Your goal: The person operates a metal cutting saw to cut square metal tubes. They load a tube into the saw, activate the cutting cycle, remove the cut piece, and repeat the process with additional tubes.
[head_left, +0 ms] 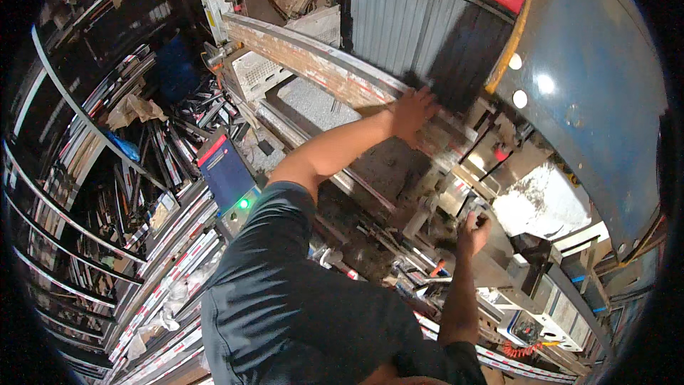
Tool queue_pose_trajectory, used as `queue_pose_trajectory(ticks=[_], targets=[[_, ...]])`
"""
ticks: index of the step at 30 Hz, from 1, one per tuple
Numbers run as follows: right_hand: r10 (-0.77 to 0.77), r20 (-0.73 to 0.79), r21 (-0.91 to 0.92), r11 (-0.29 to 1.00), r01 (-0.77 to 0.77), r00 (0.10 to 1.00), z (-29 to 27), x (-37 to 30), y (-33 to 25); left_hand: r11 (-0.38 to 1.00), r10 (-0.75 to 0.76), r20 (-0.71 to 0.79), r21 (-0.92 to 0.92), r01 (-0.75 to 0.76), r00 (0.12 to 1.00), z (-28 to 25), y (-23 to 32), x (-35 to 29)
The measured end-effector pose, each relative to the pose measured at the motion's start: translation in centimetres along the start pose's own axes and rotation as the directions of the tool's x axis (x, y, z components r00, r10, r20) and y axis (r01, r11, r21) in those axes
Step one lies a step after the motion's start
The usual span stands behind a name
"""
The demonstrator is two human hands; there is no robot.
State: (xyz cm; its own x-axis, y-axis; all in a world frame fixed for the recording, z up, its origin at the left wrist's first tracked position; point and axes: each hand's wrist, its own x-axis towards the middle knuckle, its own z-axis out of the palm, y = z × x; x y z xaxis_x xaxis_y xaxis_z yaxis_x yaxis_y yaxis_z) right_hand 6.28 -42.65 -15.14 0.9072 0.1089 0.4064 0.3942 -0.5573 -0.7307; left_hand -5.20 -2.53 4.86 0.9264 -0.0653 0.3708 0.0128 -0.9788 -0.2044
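Note:
My left arm reaches across to a long, scuffed profile bar point(313, 64), brownish on its near side with a pale upper edge. Spread over the bar's right part, my left hand point(415, 115) rests with its fingers stretched out. The bar runs from the upper left down into the machine at right. Lower right, my right hand point(475, 233) is closed beside the machine's metal fittings point(450, 196). Its fingers curl round something small that I cannot make out.
A large curved blue-grey guard point(584, 100) hangs at the right. Below it lies a white, dirt-speckled surface point(545, 203). Long profiles point(167, 271) fill racks at the left. A blue box with a green light point(244, 204) stands near my left elbow. A corrugated wall point(395, 18) is behind.

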Motion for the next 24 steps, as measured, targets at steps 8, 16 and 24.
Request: queue_pose_trajectory(ticks=[8, 16, 24], targets=[[0.100, 0.023, -0.074, 0.992, -0.098, 0.995, 0.1, -0.4, -1.4, 0.988, 0.060, 0.158, -0.153, -0.036, 0.986, 2.8, -2.3, 6.4], [0.019, 0.013, -0.142, 0.990, -0.017, 1.000, 0.8, 0.3, 0.3, 0.988, 0.102, 0.217, -0.138, -0.073, 0.971, 2.0, -4.0, 6.4], [0.105, 0.033, -0.152, 0.983, -0.099, 0.994, 0.7, 0.3, -2.5, 0.992, 0.059, 0.121, -0.116, -0.045, 0.991, 2.7, -13.6, 0.7]])
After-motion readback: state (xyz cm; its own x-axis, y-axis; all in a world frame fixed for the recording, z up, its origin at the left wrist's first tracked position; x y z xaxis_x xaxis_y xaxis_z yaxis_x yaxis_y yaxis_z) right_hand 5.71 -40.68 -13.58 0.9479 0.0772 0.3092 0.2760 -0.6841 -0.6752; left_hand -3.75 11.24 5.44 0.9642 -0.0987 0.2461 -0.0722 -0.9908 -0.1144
